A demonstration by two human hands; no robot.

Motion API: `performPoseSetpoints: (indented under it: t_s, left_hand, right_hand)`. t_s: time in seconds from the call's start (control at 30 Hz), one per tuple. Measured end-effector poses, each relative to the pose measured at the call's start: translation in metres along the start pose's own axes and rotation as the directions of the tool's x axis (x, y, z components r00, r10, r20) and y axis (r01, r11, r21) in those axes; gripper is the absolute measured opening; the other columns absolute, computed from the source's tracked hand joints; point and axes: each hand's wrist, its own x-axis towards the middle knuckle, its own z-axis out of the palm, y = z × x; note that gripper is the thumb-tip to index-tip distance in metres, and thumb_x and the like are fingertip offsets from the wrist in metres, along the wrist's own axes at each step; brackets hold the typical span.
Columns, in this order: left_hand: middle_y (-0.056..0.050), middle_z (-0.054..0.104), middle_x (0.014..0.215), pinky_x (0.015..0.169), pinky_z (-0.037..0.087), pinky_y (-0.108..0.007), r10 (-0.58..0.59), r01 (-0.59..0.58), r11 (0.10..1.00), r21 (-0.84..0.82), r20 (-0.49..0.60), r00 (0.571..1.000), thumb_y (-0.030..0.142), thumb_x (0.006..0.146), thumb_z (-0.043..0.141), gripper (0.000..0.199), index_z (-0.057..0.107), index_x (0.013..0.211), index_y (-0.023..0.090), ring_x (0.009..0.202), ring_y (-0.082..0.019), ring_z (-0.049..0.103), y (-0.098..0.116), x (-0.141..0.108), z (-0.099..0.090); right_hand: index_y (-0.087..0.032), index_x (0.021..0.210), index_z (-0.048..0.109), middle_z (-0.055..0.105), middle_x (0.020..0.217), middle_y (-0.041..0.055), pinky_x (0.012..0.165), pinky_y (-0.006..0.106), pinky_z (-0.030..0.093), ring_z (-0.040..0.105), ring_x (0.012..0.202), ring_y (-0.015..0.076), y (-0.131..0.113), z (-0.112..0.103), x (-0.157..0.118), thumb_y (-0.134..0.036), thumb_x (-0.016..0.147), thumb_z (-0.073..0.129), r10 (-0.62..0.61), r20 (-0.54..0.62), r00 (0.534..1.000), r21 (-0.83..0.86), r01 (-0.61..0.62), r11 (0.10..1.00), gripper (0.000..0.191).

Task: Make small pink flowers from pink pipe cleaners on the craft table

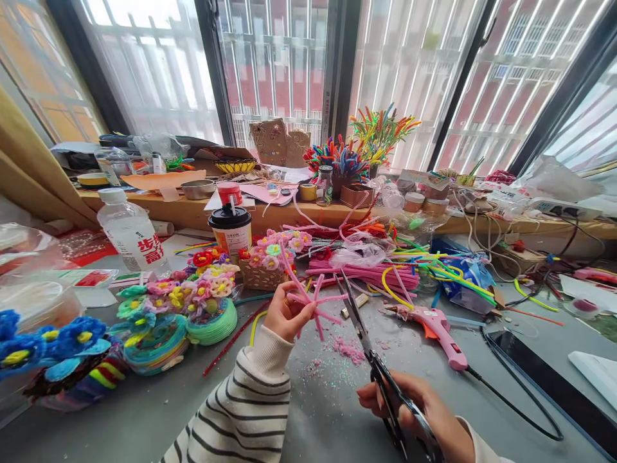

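Pinched in my left hand [285, 314] are several pink pipe cleaners [315, 298], crossed and fanning out like a star. My right hand [409, 405] grips a pair of scissors [369, 347] by the handles, with the blades slightly apart and pointing up beside the right-hand tips of the pipe cleaners. Whether a blade touches a tip I cannot tell. Below the hands, pink fuzz trimmings [349, 350] and glittery specks are scattered on the grey table [318, 418].
A pink glue gun [434, 328] with its cord lies right, near a black phone [554, 386]. Fuzzy flower pots [212, 318], a water bottle [129, 235] and a lidded cup [230, 230] stand left. Bundled pink pipe cleaners [361, 275] lie behind, below a cluttered sill [270, 222].
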Motion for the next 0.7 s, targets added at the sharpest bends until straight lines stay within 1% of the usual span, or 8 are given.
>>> performPoseSetpoints:
  t_s: [0.13,0.27,0.37,0.53,0.63,0.7]
  left_hand:
    - [0.009,0.051,0.048,0.048,0.041,-0.017,-0.003,0.003,1.000,0.012,0.011,1.000,0.018,0.048,0.065,0.043,0.037,0.081,0.017,0.044,-0.006,0.050,-0.0006,-0.0004,0.0000]
    - [0.009,0.051,0.049,0.048,0.041,-0.018,-0.006,0.005,1.000,0.014,0.036,0.999,0.017,0.049,0.065,0.042,0.037,0.081,0.018,0.044,-0.006,0.050,-0.0019,-0.0009,0.0005]
    - [0.009,0.051,0.049,0.047,0.041,-0.017,-0.008,0.007,1.000,0.009,0.045,0.999,0.017,0.050,0.064,0.042,0.036,0.081,0.017,0.044,-0.006,0.050,-0.0018,-0.0020,0.0018]
    - [0.009,0.050,0.049,0.046,0.040,-0.017,-0.018,0.017,1.000,0.012,0.046,0.999,0.017,0.050,0.065,0.042,0.036,0.081,0.018,0.044,-0.005,0.049,-0.0013,-0.0027,0.0024]
    - [0.009,0.049,0.049,0.046,0.041,-0.018,-0.033,0.032,0.999,0.018,0.062,0.998,0.018,0.050,0.065,0.042,0.036,0.081,0.018,0.044,-0.006,0.049,-0.0024,-0.0018,0.0011]
    - [0.009,0.049,0.048,0.045,0.041,-0.018,-0.039,0.037,0.999,0.021,0.082,0.996,0.017,0.050,0.064,0.042,0.035,0.081,0.018,0.043,-0.006,0.049,-0.0034,-0.0011,0.0002]
  right_hand:
    - [-0.013,0.085,0.058,0.060,0.086,0.0152,0.070,0.039,0.041,0.055,0.079,0.0258,0.0007,0.0005,-0.0008,-0.058,0.055,0.050,-0.016,0.000,1.000,-0.025,0.016,1.000,0.054]
    - [-0.013,0.085,0.058,0.059,0.088,0.0151,0.071,0.038,0.041,0.055,0.081,0.0261,0.0008,0.0010,-0.0019,-0.055,0.056,0.052,-0.006,0.009,1.000,0.005,0.006,1.000,0.051]
    - [-0.013,0.082,0.058,0.059,0.086,0.0143,0.070,0.038,0.041,0.055,0.079,0.0253,0.0017,0.0014,-0.0016,-0.051,0.058,0.053,-0.005,0.005,1.000,0.017,0.005,1.000,0.045]
    - [-0.014,0.073,0.057,0.060,0.079,0.0112,0.067,0.034,0.042,0.055,0.074,0.0218,0.0041,0.0029,0.0003,-0.046,0.062,0.053,-0.059,-0.003,0.998,-0.019,0.059,0.998,0.034]
    - [-0.012,0.075,0.057,0.059,0.074,0.0104,0.063,0.032,0.042,0.055,0.069,0.0204,0.0039,0.0028,0.0006,-0.046,0.064,0.050,-0.059,0.019,0.998,-0.061,0.060,0.996,0.036]
    - [-0.012,0.078,0.057,0.058,0.074,0.0106,0.062,0.031,0.042,0.055,0.070,0.0207,0.0039,0.0013,0.0000,-0.048,0.065,0.048,-0.050,0.041,0.998,-0.060,0.052,0.997,0.039]
